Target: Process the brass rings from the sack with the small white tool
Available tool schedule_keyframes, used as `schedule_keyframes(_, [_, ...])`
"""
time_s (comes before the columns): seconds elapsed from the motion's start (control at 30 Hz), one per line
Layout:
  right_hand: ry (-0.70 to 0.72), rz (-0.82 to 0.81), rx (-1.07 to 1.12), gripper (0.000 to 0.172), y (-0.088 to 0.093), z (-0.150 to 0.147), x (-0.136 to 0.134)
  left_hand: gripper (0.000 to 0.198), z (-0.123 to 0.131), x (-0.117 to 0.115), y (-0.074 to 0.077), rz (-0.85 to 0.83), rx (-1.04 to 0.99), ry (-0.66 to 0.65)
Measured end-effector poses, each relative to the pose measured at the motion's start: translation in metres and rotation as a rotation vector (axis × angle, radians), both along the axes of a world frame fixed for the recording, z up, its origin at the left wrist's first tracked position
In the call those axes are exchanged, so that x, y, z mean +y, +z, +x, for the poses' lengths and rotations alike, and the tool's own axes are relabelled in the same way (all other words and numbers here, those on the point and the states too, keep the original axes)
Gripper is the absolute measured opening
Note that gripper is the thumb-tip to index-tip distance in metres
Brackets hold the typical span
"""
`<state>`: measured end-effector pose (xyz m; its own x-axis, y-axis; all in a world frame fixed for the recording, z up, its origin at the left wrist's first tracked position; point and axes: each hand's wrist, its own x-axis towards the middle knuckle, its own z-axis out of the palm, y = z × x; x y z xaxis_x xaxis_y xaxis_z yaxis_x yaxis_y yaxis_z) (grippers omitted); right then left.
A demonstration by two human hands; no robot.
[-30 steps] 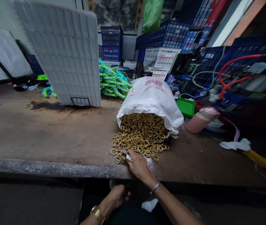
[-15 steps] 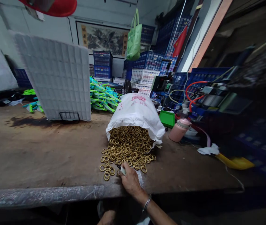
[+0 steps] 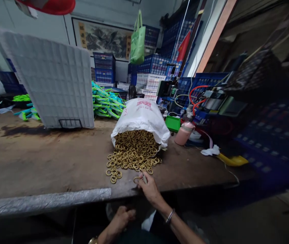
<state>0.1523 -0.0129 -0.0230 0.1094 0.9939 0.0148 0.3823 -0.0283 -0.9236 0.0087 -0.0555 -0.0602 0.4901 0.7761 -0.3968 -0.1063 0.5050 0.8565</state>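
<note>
My right hand is closed around a slim, pale pen-like tool at the front of the table. A single brass-coloured ring is at its fingertips; whether the fingers grip it I cannot tell. Just beyond, a heap of brass-coloured rings spills from the mouth of a white woven sack lying on its side. Below the table edge, in front of my body, is my left hand with its fingers curled. What it holds, if anything, is hidden.
A grey-white quilted panel stands on the table at left, with green and blue pieces behind it. To the right are a green tray, a pink bottle and a yellow object. Blue crates are stacked behind.
My right hand has drawn back from the heap towards the table edge, a ring now at its fingertips. My left hand has come up into view. The camera view has shifted.
</note>
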Motion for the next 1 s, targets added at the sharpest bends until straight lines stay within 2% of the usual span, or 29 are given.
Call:
schedule_keyframes(0.07, [0.062, -0.014, 0.022, 0.006, 0.007, 0.001, -0.008, 0.027, -0.004, -0.007, 0.005, 0.033, 0.048, 0.049])
schedule_keyframes(0.2, [0.159, -0.048, 0.073, 0.008, 0.022, -0.007, -0.02, 0.044, -0.01, -0.008, 0.03, 0.136, 0.096, 0.347])
schedule_keyframes(0.27, [0.19, -0.058, 0.08, 0.009, 0.027, -0.012, -0.024, 0.048, -0.011, -0.004, 0.041, 0.162, 0.081, 0.413])
schedule_keyframes(0.43, [0.254, -0.09, 0.101, 0.015, 0.027, -0.016, -0.027, 0.036, -0.008, 0.001, 0.048, 0.196, 0.067, 0.371])
schedule_keyframes(0.67, [0.274, -0.103, 0.076, 0.023, 0.018, -0.016, -0.025, 0.034, -0.007, -0.002, 0.052, 0.234, 0.091, 0.303])
schedule_keyframes(0.8, [0.272, -0.119, 0.049, 0.022, 0.018, -0.02, -0.022, 0.035, -0.01, -0.003, 0.05, 0.16, 0.026, 0.23])
schedule_keyframes(1.0, [0.317, -0.129, 0.134, 0.021, 0.023, -0.023, -0.015, 0.034, -0.011, 0.001, 0.053, 0.082, -0.059, 0.258])
